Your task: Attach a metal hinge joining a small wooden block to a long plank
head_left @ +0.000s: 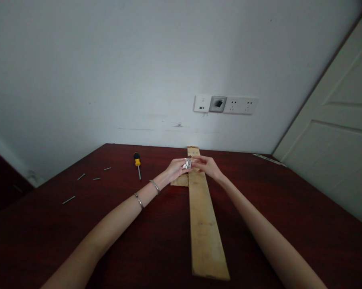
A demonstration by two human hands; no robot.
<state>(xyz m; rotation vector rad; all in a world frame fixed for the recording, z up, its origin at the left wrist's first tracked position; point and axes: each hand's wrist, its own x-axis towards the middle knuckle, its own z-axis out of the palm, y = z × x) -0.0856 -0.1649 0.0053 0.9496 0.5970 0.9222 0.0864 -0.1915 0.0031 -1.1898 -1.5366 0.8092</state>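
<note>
Hinge (187, 163) pinched between left hand (176, 168) and right hand (207, 165) over the plank (203, 216) (lining-up stage, I'd say); wants seating flat and square.

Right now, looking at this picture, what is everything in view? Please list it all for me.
table: one, dark red, fills the lower view
long plank: one, pale wood, lying on the table, running away from the person
short wood piece: one, pale, at the plank's left side, below the left hand
hinge: one, silver, pinched between both hands above the plank
screwdriver: one, yellow and black handle, on the table left of the hands
nails or screws: four, grey, scattered at the table's left
socket panel: one, white with grey middle, on the wall
door: one, white, right
bracelets: two, silver, left wrist
left hand: one, holding the hinge
right hand: one, holding the hinge
</note>
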